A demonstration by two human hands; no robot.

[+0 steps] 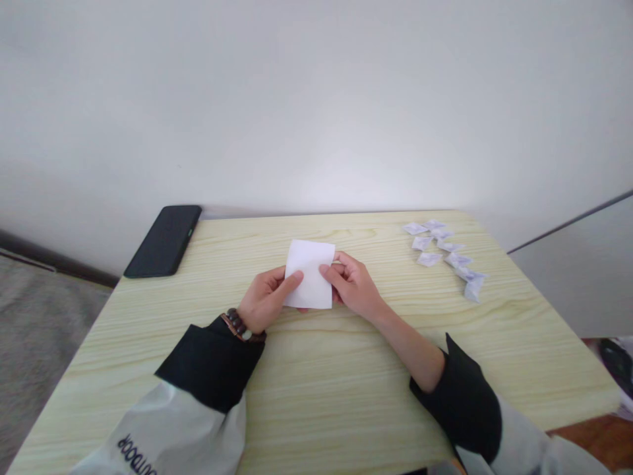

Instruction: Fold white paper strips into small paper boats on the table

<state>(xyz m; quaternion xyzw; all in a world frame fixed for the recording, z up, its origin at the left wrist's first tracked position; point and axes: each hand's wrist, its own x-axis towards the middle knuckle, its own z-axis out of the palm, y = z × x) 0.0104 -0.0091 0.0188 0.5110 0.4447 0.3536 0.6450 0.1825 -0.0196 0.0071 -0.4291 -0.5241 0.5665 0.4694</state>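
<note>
Head view: white paper sheet, right of the phone on the desk, long axis pointing away from the person, pinched at opposite side edges by the left hand grip and the right hand grip, both equally near.

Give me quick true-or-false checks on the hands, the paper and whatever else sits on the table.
1. The left hand and right hand both grip the white rectangular paper sheet. True.
2. The black slab-shaped phone lies at the pale wooden table's far right corner. False: far left corner.
3. Small folded white paper pieces lie clustered right of the hands. True.
4. The dark beaded bracelet sits on the right wrist. False: left wrist.
</note>
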